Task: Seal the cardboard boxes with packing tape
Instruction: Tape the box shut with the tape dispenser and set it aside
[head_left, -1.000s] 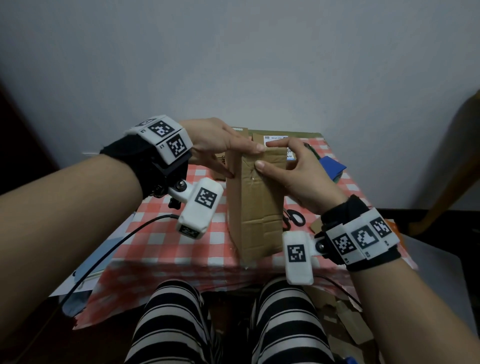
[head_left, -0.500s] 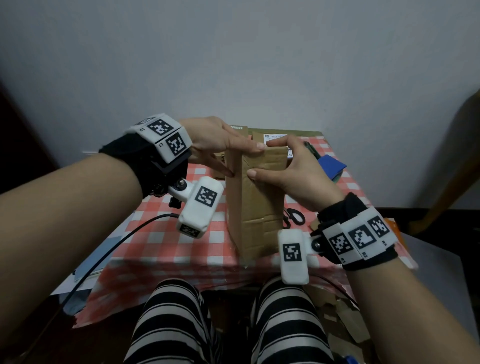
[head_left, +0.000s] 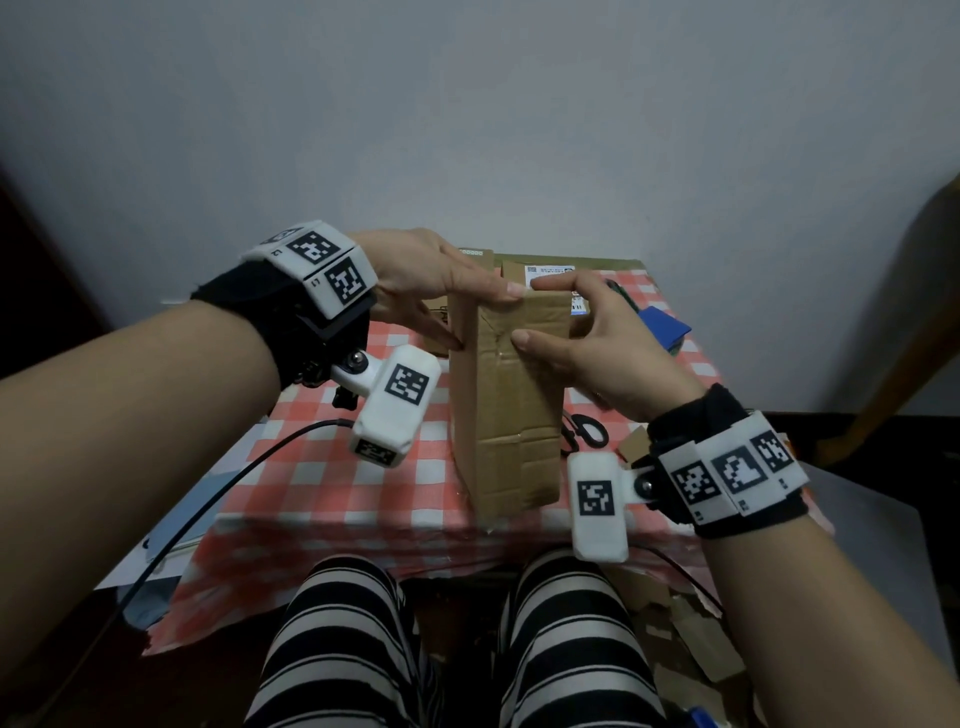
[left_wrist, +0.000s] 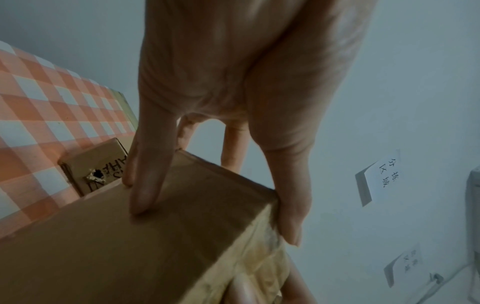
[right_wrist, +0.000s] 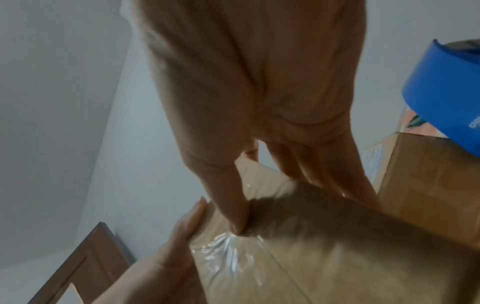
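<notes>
Head view: left hand (head_left: 431, 275) braces the upright box (head_left: 506, 405), fingers straight; right hand (head_left: 587, 343) presses tape (right_wrist: 228, 253) with its thumb — it should rub the wrinkles flat.

Both forearms are reaching forward from the lower corners of the head view, converging toward twelve o'clock. The left hand (head_left: 426, 280) is lying with straight fingers, its thumb (left_wrist: 145, 185) pointing toward five o'clock. The right hand (head_left: 587, 343) is arching, index finger extending toward nine o'clock, thumb (right_wrist: 228, 203) pressing down flat. Striped legs are sitting at six o'clock.
</notes>
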